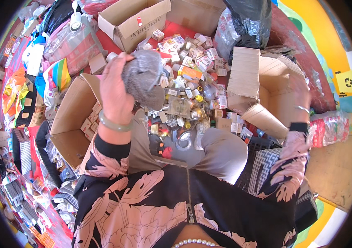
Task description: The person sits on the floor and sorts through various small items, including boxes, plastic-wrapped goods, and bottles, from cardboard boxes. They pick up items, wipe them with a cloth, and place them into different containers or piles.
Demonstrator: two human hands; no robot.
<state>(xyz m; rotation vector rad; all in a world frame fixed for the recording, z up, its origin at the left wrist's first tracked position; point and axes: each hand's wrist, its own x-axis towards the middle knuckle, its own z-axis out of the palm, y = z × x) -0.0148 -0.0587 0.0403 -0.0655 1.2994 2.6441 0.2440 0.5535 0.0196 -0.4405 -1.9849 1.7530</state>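
My left hand (117, 84) is closed on a grey, fuzzy cloth-like bundle (144, 74), whose upper part has a shiny sheen. Its fingers lie over the bundle's left edge, and the thumb is hidden. Below the bundle spreads a heap of small boxes and bottles (192, 89), reaching down to between my knees. My right hand (301, 93) is raised at the right side of an open cardboard box (244, 74). Motion smears its fingers, so I cannot see what it holds, if anything. A bangle circles each wrist.
Left of my knee, an open carton (72, 107) contains small boxes. A larger carton (120, 29) stands at the far side, near a black plastic bag (252, 22). Packaged goods (74, 45) crowd the left. A clear-wrapped red-and-white pack (329, 129) lies at the right.
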